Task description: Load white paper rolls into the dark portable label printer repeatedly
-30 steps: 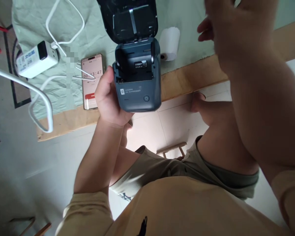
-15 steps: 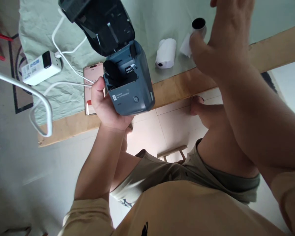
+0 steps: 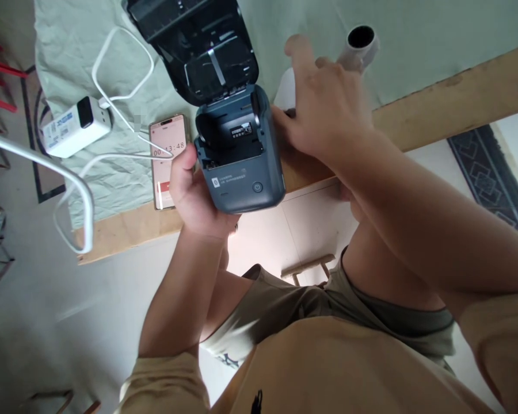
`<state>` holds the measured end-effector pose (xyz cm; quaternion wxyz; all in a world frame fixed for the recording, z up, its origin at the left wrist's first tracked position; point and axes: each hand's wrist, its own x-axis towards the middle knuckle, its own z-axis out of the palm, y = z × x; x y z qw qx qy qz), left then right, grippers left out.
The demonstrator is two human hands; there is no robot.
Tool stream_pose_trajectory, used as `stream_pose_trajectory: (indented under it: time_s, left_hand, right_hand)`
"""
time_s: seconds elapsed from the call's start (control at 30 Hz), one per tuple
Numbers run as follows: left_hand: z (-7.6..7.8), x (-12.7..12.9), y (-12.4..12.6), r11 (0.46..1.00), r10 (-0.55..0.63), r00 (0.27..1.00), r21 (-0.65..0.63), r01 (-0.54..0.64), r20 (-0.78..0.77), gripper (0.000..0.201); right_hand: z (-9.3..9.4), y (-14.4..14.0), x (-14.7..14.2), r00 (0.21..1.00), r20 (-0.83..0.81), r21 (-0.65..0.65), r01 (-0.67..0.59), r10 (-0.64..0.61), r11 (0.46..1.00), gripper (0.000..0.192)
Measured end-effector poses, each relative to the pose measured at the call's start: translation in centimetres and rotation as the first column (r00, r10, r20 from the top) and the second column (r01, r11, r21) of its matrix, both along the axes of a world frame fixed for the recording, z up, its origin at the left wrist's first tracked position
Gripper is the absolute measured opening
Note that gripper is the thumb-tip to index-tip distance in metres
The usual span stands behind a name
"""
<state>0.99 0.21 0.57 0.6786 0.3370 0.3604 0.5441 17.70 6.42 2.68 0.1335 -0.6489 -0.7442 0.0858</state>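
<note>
Two hands: both bare, one loaded, the other low over the near side of the cloth (image 3: 423, 46).
Left hand: this hand (image 3: 198, 198) is closed around the left side and underside of a blue-grey device (image 3: 250, 190), thumb up beside its opening.
Right hand: this one (image 3: 328, 103) is slightly blurred, palm down, one finger extended, thumb by the device's right edge; whether it grips anything I cannot tell, as most fingertips are hidden.
Device: held up over the table edge (image 3: 449, 98), its black lid (image 3: 207, 54) swung fully back and the bay (image 3: 231, 135) facing the camera — no roll shows inside.
White roll: partly covered by the right hand, just right of the device; only a pale piece (image 3: 286, 89) shows.
Dark-cored roll: the other roll (image 3: 362, 47) is on the cloth beyond the knuckles, its black core end facing up.
Change: half a second ago the right hand was beside the dark-cored roll; now it is over the white roll, and the device, tilted then, faces the camera squarely. My reading — attention has passed from one roll to the other, with the bay left accessible.
Phone: the timer phone (image 3: 164, 172) lies left of the left hand, a white cable (image 3: 86, 207) crossing it.
White box: farther left, this block (image 3: 75, 126) has the cable plugged in.
</note>
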Motion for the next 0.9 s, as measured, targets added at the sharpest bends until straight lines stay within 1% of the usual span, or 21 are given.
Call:
stream_pose_trajectory:
  time_s: [0.13,0.17,0.2,0.23,0.27,0.3,0.33,0.37,0.43,0.47,0.5,0.53,0.6,0.67,0.73,0.77,0.83,0.9]
  left_hand:
    - [-0.1,-0.1,-0.1,1.000,-0.013,0.995,0.030,0.010,0.095,0.038]
    - [-0.1,-0.1,-0.1,0.999,-0.015,0.993,0.034,0.011,0.113,0.036]
    - [-0.1,-0.1,-0.1,0.999,-0.014,0.992,0.036,0.010,0.123,0.035]
    - [-0.1,0.0,-0.1,0.999,-0.012,0.992,0.039,0.007,0.125,0.035]
    - [-0.1,0.0,-0.2,0.999,-0.010,0.993,0.043,0.005,0.118,0.035]
    - [-0.1,0.0,-0.2,0.999,-0.007,0.994,0.044,0.002,0.108,0.036]
    - [-0.1,0.1,-0.2,0.999,-0.006,0.996,0.046,0.001,0.092,0.038]
    - [0.0,0.1,-0.2,0.999,-0.004,0.997,0.048,0.001,0.076,0.040]
    - [0.0,0.1,-0.1,0.999,-0.002,0.998,0.042,0.000,0.061,0.041]
    - [0.0,0.1,-0.1,0.999,-0.002,0.998,0.040,0.000,0.064,0.041]
    - [0.0,0.1,0.0,0.999,-0.009,0.997,0.041,0.006,0.075,0.040]
    - [0.0,0.1,0.0,0.999,-0.019,0.996,0.042,0.016,0.090,0.039]
    - [-0.1,0.1,0.1,0.999,-0.036,0.994,0.044,0.031,0.106,0.037]
    - [0.0,0.1,0.1,0.999,-0.016,0.997,0.043,0.012,0.077,0.037]
    - [0.1,0.3,0.1,0.999,0.024,0.999,0.047,-0.025,0.023,0.036]
    - [0.1,0.4,0.1,0.998,0.032,0.999,0.055,-0.032,0.002,0.036]
    - [0.1,0.7,0.1,0.997,0.012,1.000,0.074,-0.011,-0.013,0.038]
    - [-0.1,0.9,0.0,0.996,-0.003,1.000,0.087,0.003,-0.004,0.035]
  right_hand:
    - [0.2,0.1,-0.1,0.999,0.037,0.007,0.024,-0.024,1.000,0.065]
    - [0.3,0.1,-0.1,1.000,0.002,0.016,0.025,-0.025,1.000,0.065]
    - [0.3,0.1,0.0,0.996,-0.088,0.024,0.035,-0.033,0.999,0.065]
    - [0.3,0.2,0.0,0.975,-0.219,0.025,0.053,-0.046,0.998,0.063]
    - [0.5,0.2,0.0,0.925,-0.373,0.011,0.077,-0.067,0.997,0.061]
    - [0.7,0.3,0.1,0.844,-0.527,-0.033,0.096,-0.099,0.995,0.058]
    - [1.0,0.3,0.2,0.740,-0.657,-0.104,0.099,-0.143,0.990,0.052]
    - [1.4,0.4,0.3,0.639,-0.745,-0.187,0.076,-0.191,0.979,0.045]
    - [2.3,0.3,0.5,0.482,-0.832,-0.331,-0.032,-0.276,0.943,0.035]
    - [2.6,0.3,0.7,0.404,-0.861,-0.374,-0.093,-0.309,0.923,0.033]
    - [2.9,0.2,0.8,0.340,-0.881,-0.391,-0.137,-0.328,0.910,0.031]
    - [3.0,0.1,0.9,0.288,-0.897,-0.389,-0.154,-0.336,0.908,0.026]
    - [3.1,-0.2,0.9,0.222,-0.921,-0.352,-0.126,-0.319,0.927,0.013]
    - [3.1,-0.6,0.9,0.197,-0.949,-0.264,-0.067,-0.247,0.962,0.012]
    - [3.3,-1.2,0.8,0.192,-0.969,-0.164,-0.033,-0.154,0.986,0.012]
    - [3.5,-1.6,0.8,0.202,-0.974,-0.109,-0.028,-0.101,0.994,0.010]
    - [3.8,-2.3,1.0,0.268,-0.961,0.063,-0.042,0.072,0.997,0.007]
    - [3.9,-3.0,1.3,0.398,-0.874,0.267,-0.087,0.279,0.960,0.006]
